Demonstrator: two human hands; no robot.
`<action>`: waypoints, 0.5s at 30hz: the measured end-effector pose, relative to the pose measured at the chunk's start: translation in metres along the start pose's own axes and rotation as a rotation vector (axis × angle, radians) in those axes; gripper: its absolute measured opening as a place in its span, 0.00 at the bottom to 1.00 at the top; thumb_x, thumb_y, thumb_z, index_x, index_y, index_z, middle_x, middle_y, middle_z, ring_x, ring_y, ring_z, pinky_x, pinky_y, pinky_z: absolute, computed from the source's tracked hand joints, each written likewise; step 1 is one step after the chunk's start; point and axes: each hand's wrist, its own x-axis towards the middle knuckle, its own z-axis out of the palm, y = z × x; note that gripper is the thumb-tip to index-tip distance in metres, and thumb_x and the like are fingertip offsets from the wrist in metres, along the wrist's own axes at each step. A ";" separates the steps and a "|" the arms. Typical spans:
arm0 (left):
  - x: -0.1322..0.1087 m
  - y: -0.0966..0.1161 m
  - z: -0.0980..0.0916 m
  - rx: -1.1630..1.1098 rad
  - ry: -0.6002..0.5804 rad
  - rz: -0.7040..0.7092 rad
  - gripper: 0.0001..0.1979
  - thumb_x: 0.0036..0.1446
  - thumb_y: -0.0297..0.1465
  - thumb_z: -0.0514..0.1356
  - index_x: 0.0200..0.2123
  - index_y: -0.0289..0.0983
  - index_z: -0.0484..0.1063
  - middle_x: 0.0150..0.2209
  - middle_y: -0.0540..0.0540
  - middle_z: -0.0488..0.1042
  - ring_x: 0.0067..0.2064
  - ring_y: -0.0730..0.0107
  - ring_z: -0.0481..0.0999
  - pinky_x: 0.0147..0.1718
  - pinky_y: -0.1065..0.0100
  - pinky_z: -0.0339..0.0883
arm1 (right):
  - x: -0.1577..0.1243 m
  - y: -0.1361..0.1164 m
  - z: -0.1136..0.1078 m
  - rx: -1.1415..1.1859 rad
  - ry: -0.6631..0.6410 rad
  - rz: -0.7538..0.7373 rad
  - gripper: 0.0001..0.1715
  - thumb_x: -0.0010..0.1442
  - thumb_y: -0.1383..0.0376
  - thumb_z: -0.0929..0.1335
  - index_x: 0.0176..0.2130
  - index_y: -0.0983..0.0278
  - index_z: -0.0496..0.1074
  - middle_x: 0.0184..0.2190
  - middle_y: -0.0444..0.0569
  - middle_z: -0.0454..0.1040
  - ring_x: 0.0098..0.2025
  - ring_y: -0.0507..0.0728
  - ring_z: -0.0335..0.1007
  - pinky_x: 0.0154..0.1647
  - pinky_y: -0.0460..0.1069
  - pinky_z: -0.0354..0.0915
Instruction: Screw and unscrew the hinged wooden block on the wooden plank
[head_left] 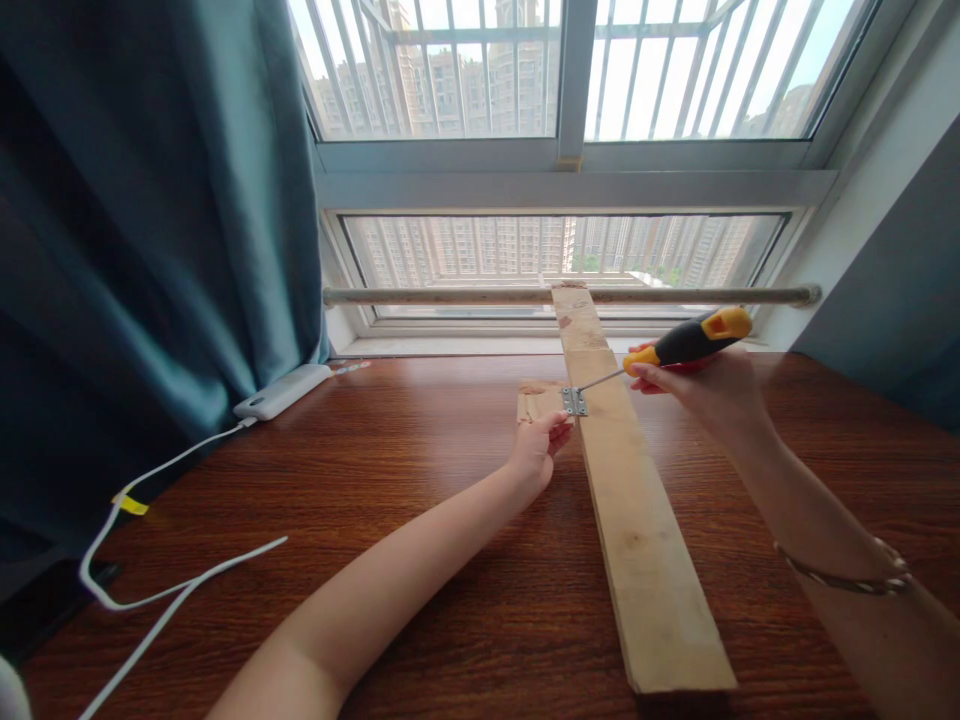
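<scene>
A long wooden plank (pixel 637 510) lies lengthwise across the table. Against its left side is a short wooden board (pixel 534 398), and a small metal hinge (pixel 574 402) spans the joint between the two. My left hand (pixel 537 447) is closed on the near edge of the short board, thumb on top beside the hinge; its lower fingers are partly hidden. In my right hand (pixel 701 385) is a screwdriver (pixel 679 342) with a yellow and black handle, tilted down to the left. Its tip meets the hinge near the upper edge; the screw under it is too small to make out.
The dark brown wooden table (pixel 420 580) runs up to a window. A metal rail (pixel 442 297) crosses before the glass at the plank's far end. At left are a white power strip (pixel 281 392), a white cable (pixel 161 600) and a blue curtain (pixel 172 200).
</scene>
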 end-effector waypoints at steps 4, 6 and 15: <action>0.000 0.000 0.000 0.012 0.002 0.001 0.06 0.40 0.19 0.63 0.23 0.32 0.70 0.22 0.49 0.73 0.23 0.78 0.70 0.28 0.74 0.64 | 0.000 0.009 0.004 -0.293 0.236 -0.084 0.14 0.41 0.55 0.75 0.21 0.62 0.74 0.17 0.46 0.74 0.23 0.61 0.75 0.23 0.51 0.72; 0.000 0.000 0.000 0.001 0.003 0.003 0.06 0.40 0.19 0.63 0.23 0.32 0.70 0.22 0.49 0.73 0.23 0.78 0.70 0.28 0.75 0.64 | -0.001 0.010 0.007 -0.282 0.272 -0.105 0.14 0.42 0.54 0.74 0.22 0.62 0.75 0.18 0.47 0.75 0.23 0.61 0.75 0.24 0.51 0.71; 0.001 -0.001 0.000 -0.008 -0.001 0.002 0.06 0.41 0.18 0.62 0.23 0.32 0.70 0.21 0.50 0.73 0.22 0.79 0.70 0.26 0.76 0.64 | -0.008 0.011 0.016 -0.269 0.209 -0.141 0.15 0.45 0.54 0.73 0.23 0.65 0.75 0.18 0.47 0.76 0.24 0.59 0.75 0.27 0.50 0.70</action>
